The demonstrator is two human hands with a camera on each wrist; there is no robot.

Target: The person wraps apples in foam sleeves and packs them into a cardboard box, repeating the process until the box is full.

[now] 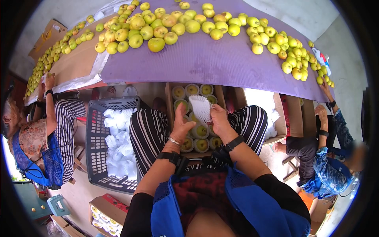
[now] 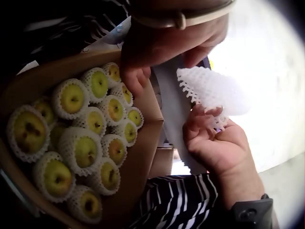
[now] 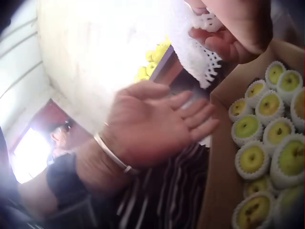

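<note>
Slanting over the cardboard box (image 1: 169, 96), the white foam net (image 1: 200, 109) has its long axis running from upper left to lower right in the head view, its broad end uppermost and its narrower end toward the person's body. The right hand (image 1: 220, 121) pinches its edge with curled fingers. Nearby, the left hand (image 1: 182, 127) holds nothing, its fingers extended. Underneath, netted apples (image 1: 201, 144) sit in the box. A dark crate (image 1: 94, 138) of foam nets stands to the left; beyond lies the purple table (image 1: 173, 65) bearing loose apples (image 1: 192, 26).
</note>
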